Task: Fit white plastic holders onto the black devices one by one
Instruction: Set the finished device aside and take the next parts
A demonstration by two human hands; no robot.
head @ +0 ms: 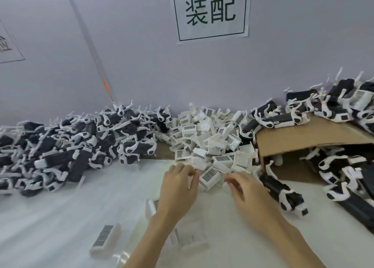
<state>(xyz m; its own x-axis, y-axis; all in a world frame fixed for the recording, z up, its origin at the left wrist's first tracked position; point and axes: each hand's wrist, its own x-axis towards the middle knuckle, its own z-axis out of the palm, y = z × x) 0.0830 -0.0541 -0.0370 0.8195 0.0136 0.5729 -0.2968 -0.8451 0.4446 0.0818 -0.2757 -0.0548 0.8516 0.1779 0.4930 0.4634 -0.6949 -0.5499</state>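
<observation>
Two hands (178, 188) (245, 193) reach a boxy, barcoded white plastic holder (209, 178)

No sleeves are being worn on either forearm. Nothing is being worn on the left hand (178, 188) or the right hand (245, 195).

White plastic holders (210, 138) heaped loose, barcode-labelled; black devices (60, 146) piled left and right of that heap.
</observation>
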